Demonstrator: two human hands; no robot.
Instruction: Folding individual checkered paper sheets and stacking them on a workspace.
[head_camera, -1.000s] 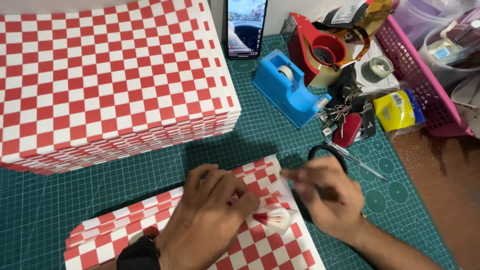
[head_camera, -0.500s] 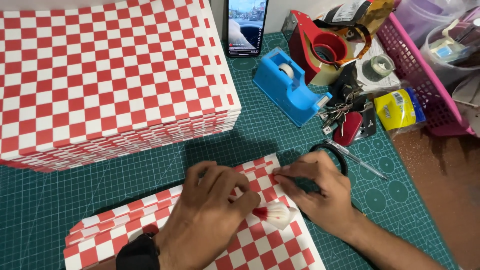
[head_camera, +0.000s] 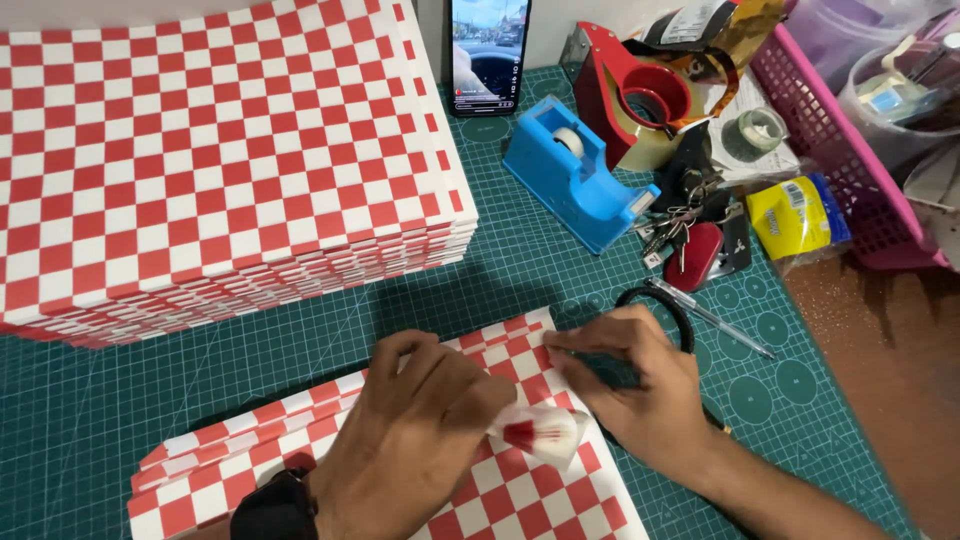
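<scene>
Checkered paper (head_camera: 520, 490) stays pressed under both hands, right hand (head_camera: 640, 395) now pinching its edge, left hand (head_camera: 420, 440) grasping nothing.

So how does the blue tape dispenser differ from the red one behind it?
The blue tape dispenser is small, sits low on the green cutting mat and carries a narrow whitish roll. The red tape dispenser is bigger, stands taller at the mat's back edge and holds a wide brownish roll. Neither is touched by a hand.

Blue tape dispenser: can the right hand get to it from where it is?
Probably yes. The right hand rests on the checkered sheet, and only bare mat lies between it and the dispenser.
</scene>
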